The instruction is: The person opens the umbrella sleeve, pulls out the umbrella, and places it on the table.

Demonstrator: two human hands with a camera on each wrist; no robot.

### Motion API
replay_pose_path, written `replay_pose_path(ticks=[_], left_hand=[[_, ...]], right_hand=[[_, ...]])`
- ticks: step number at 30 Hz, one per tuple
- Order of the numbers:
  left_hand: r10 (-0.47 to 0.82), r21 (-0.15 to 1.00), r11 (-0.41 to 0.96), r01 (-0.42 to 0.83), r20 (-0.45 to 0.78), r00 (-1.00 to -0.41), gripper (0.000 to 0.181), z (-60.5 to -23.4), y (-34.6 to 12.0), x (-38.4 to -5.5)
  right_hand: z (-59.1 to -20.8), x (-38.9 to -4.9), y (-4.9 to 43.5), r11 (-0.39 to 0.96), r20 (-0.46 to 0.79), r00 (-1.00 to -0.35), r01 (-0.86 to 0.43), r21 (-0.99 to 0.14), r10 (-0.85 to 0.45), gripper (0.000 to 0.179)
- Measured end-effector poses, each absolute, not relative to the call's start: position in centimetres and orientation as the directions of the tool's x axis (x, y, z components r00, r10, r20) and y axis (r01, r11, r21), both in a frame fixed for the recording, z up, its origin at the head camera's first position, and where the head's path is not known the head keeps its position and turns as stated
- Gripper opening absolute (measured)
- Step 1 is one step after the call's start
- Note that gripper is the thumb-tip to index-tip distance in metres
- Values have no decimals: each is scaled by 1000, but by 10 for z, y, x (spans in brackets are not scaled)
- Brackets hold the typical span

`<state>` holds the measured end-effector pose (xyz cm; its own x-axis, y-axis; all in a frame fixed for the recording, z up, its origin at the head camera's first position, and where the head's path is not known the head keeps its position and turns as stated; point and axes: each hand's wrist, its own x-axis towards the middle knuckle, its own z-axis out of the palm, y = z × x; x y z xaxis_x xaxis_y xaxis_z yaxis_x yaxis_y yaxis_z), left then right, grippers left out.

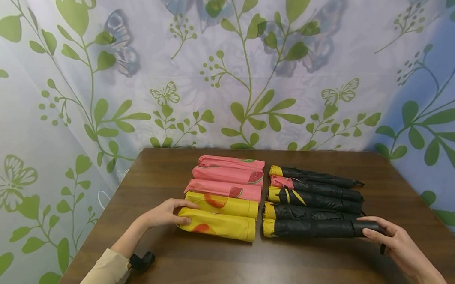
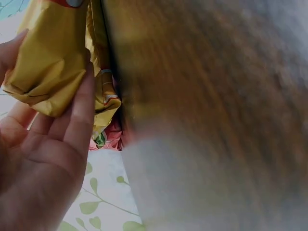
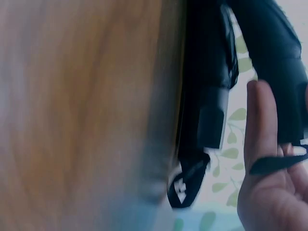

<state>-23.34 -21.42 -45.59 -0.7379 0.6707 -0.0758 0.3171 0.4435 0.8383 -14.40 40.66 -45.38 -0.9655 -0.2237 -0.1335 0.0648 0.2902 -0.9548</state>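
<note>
My left hand [image 1: 163, 214] grips the left end of the nearest yellow fruit-print pouch [image 1: 227, 226], a plump tube. In the left wrist view, fingers and thumb lie on either side of its creased end [image 2: 45, 72]. A second yellow pouch [image 1: 237, 207] lies just behind. With the right hand [image 1: 397, 243] I hold the handle of the nearest folded black umbrella [image 1: 309, 228], whose left end shows yellow. Its dark strap [image 3: 269, 164] crosses my fingers in the right wrist view; the thumb is mostly cut off there. Another black umbrella [image 3: 207, 110] lies beside it on the table.
Behind the yellow pouches lie three pink watermelon-print pouches [image 1: 217, 188]. Several more folded black umbrellas [image 1: 321, 201] form a row on the right. All lie on a brown wooden table [image 1: 267, 268]. A leaf-and-butterfly patterned cloth [image 1: 223, 73] hangs behind.
</note>
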Motion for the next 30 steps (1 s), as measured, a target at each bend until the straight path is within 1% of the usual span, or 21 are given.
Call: replay_pose_path(ticks=[3,5,8,12,14,17,22,25,30], left_hand=[[664,816,473,332,-83,-743,45,-456,-214,-232],[665,806,481,345,-79,-743,45,-455,-214,-231],[664,805,477,352,-69,-744,44,-454,-214,-231],[665,819,459,344,-60,-745,42,-452,-215,-230],[667,828,447,339,-56,-743,43,-451,-216,-230],[650,830,451,328,-54,-758,45,-447,-217,-229],[608,829,463,314,-40,-793,45,-440,-221,-227],[596,831,461,311,-30,-803,43,-436,-225,-227],[554,839,456,297,-6,-833,43,-422,-233,-225]], right_hand=[[-452,-146,407,327,-208,-955,130,-936,-214,32],[-452,-147,407,389,-258,-948,169,-906,-189,31],[-453,-148,406,488,-307,-940,201,-850,-147,40],[-452,-149,405,645,-291,-951,156,-748,-107,57],[-451,-150,404,728,-267,-959,114,-675,-97,59],[-449,-151,403,811,-244,-965,69,-581,-92,61],[-447,-153,398,857,-230,-969,42,-514,-90,62],[-445,-154,395,872,-223,-970,29,-488,-93,62],[-433,-152,395,877,-201,-976,26,-480,-81,63]])
